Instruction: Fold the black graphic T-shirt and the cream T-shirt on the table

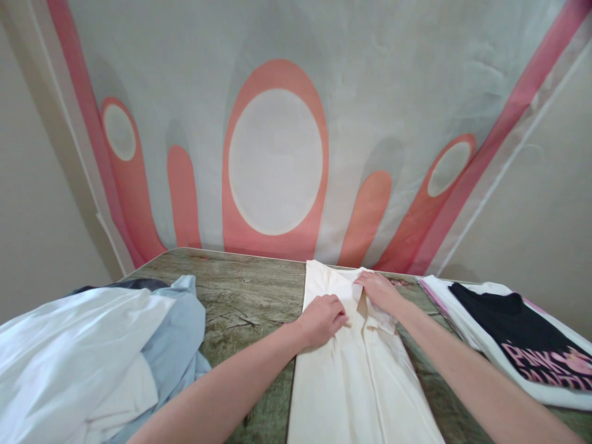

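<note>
Your left hand (pixel 322 320): grip curled; right hand (pixel 382 291): half-bent. Both on the cream garment (pixel 345 385), mid-tabletop (pixel 245 287); can't tell if they're pinching. It's a long strip, far end rumpled. Loose pile (pixel 92 345) left, folded shirts (pixel 490 308) right.

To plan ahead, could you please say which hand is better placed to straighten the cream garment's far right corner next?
Probably the right hand: it touches the garment there; the left hand is farther.
</note>
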The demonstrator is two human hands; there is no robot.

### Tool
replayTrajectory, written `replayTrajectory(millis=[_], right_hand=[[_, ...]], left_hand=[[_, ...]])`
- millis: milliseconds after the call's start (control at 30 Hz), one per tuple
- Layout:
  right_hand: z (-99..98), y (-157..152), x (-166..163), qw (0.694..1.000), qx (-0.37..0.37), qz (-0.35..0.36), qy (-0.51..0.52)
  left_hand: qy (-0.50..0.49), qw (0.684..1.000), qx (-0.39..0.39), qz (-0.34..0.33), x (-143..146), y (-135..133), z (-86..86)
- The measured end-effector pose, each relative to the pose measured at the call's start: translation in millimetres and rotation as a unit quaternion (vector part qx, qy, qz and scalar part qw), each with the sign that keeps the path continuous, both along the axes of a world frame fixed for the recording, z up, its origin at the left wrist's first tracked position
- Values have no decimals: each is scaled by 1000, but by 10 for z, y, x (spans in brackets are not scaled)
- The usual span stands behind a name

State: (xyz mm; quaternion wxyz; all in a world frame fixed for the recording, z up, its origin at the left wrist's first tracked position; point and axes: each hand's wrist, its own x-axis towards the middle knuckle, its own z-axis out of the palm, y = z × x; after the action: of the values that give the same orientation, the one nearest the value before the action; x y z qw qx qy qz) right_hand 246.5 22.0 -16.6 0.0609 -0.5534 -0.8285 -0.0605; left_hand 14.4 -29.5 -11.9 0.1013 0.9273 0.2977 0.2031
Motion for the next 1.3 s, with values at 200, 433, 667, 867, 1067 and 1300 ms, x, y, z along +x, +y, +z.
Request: replayTrajectory(millis=[200, 433, 667, 867, 1067, 1300], right_hand=[[118, 104, 13, 997, -28, -13, 74], [167, 463, -478, 987, -59, -96, 114], [-25, 740, -708, 980, -72, -157, 94], [-149, 635, -764, 982, -18, -178, 54], [-148, 550, -792, 984, 13, -173, 37], [25, 219, -630, 989, 55, -126, 60]], left_hand=[[-58, 994, -12, 94, -96, 203, -22], [36, 993, 18, 109, -153, 213, -137], [85, 991, 23, 102, -139, 165, -182], [97, 990, 3, 106, -121, 154, -203], [100, 990, 11, 103, -138, 131, -201], [104, 990, -3, 100, -135, 136, -168]])
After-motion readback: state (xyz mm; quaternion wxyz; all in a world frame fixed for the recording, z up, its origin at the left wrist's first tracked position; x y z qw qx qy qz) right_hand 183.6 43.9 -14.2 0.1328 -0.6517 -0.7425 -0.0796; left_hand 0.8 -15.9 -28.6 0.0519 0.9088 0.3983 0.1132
